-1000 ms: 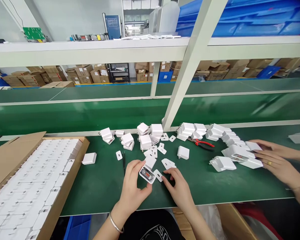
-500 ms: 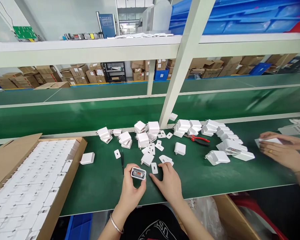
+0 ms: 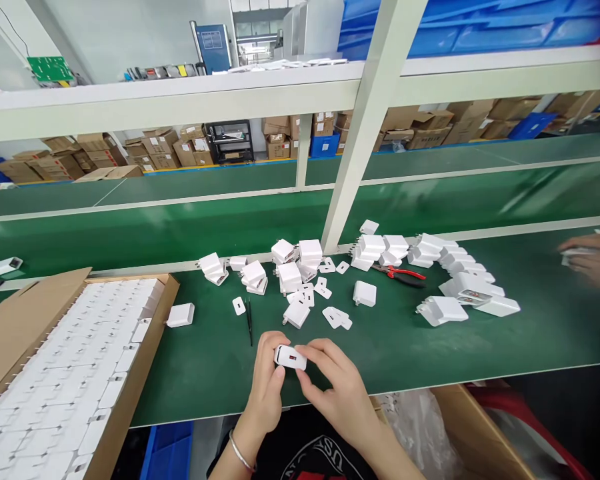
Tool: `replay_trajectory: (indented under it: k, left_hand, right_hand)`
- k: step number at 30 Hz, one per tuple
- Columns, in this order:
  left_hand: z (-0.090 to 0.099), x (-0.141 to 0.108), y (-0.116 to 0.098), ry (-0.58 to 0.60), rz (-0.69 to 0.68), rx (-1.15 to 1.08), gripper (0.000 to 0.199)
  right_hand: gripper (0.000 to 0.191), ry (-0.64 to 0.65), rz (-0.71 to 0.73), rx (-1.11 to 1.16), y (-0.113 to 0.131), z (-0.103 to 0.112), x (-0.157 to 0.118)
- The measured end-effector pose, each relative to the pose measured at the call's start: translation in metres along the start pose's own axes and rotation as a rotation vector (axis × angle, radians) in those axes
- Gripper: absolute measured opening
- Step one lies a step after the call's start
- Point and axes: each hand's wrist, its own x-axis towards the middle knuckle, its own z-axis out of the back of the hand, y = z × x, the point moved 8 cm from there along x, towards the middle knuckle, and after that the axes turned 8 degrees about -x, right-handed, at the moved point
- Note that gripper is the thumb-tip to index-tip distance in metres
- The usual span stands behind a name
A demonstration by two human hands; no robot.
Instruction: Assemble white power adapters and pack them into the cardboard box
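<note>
A white charger (image 3: pixel 284 349) was held low over the front part of the green workbench (image 3: pixel 207 373), between both hands. Its body was grasped by the fingers and thumb of the left hand (image 3: pixel 267 380), and the slotted cover plate (image 3: pixel 299 363) at its end was pinched by the thumb and forefinger of the right hand (image 3: pixel 333 380). The plate was laid over the opening, but a dark gap was shown at its left side, so the closing could be judged as only partly done. Further loose plates (image 3: pixel 334 318) were left beyond the right hand, and another was placed beside the black tweezers (image 3: pixel 249 325). In the right-hand charger group (image 3: pixel 473 295) an uncovered end was seen; for most stacked chargers (image 3: pixel 287 277) it could not be told whether plates were fitted.

The bench's front edge was crossed by both forearms, so little depth was given on the near side. Wider green surface was offered at the left, up to the cardboard box (image 3: pixel 141 363) with its rows of chargers, and at the right, before the charger group. Farther back, movement was limited by the stacks, the red-handled pliers (image 3: pixel 400 275) and the slanted post (image 3: pixel 353 153).
</note>
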Motion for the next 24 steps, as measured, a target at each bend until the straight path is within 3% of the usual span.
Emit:
replay_trajectory:
  k: [4, 6, 9, 12, 14, 17, 20, 24]
  left_hand:
    - [0.0, 0.0, 0.003, -0.067, 0.023, -0.007, 0.03]
    - [0.001, 0.0, 0.004, -0.121, 0.039, -0.017, 0.027]
    - [0.002, -0.001, 0.003, -0.202, 0.006, -0.063, 0.026]
    - [-0.001, -0.003, -0.002, -0.23, -0.083, -0.059, 0.025]
    - [-0.003, -0.005, -0.004, -0.226, -0.113, -0.031, 0.026]
    - [-0.001, -0.003, -0.004, -0.185, -0.071, 0.05, 0.037]
    - [0.002, 0.002, -0.005, -0.104, -0.028, 0.101, 0.045]
    - [0.003, 0.007, -0.008, -0.052, -0.053, 0.119, 0.036]
  right_hand:
    - [0.035, 0.012, 0.084, -0.059, 0.006, -0.006, 0.0]
    - [0.036, 0.024, 0.059, -0.003, 0.001, -0.01, -0.001]
    - [0.035, 0.041, -0.204, 0.285, -0.025, -0.025, -0.004]
    - [0.033, 0.129, -0.511, 0.695, -0.046, -0.056, -0.015]
    - [0.033, 0.19, -0.595, 0.884, -0.048, -0.072, -0.019]
    - [0.033, 0.107, -0.584, 0.953, -0.05, -0.069, -0.016]
    - [0.033, 0.019, -0.48, 0.868, -0.05, -0.053, -0.01]
    - [0.033, 0.002, -0.409, 0.787, -0.048, -0.046, -0.009]
